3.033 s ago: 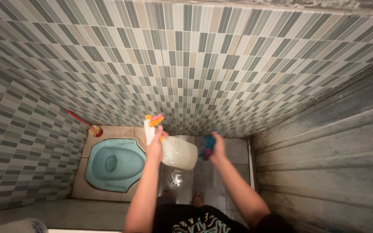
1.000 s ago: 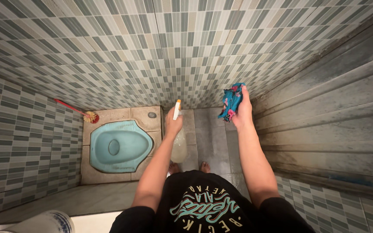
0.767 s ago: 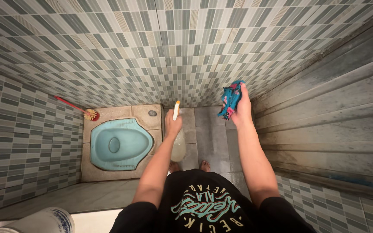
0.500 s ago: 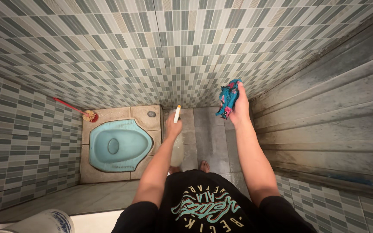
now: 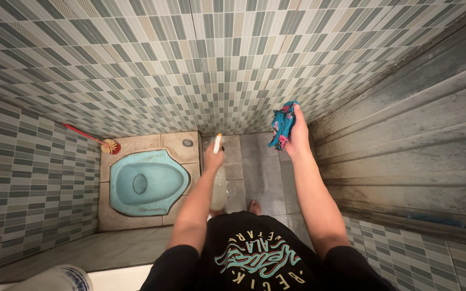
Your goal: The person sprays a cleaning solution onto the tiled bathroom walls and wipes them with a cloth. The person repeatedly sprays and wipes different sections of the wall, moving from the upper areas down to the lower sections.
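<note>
Left hand (image 5: 213, 159) grips a translucent plastic spray bottle (image 5: 219, 186); right hand (image 5: 299, 139) clutches a crumpled teal cloth (image 5: 281, 125)

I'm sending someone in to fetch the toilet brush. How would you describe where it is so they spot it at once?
Find the pale blue squat toilet set in the floor. Just past its far left corner, the brush leans against the tiled wall. It alone has a thin red handle and a tan bristle head.

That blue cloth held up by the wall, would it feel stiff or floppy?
Probably floppy: the blue cloth hangs bunched in folds from the right hand. Likely light too, since the fingers pinch it loosely at the top. It looks unlikely to slip, being crumpled fabric.
</note>
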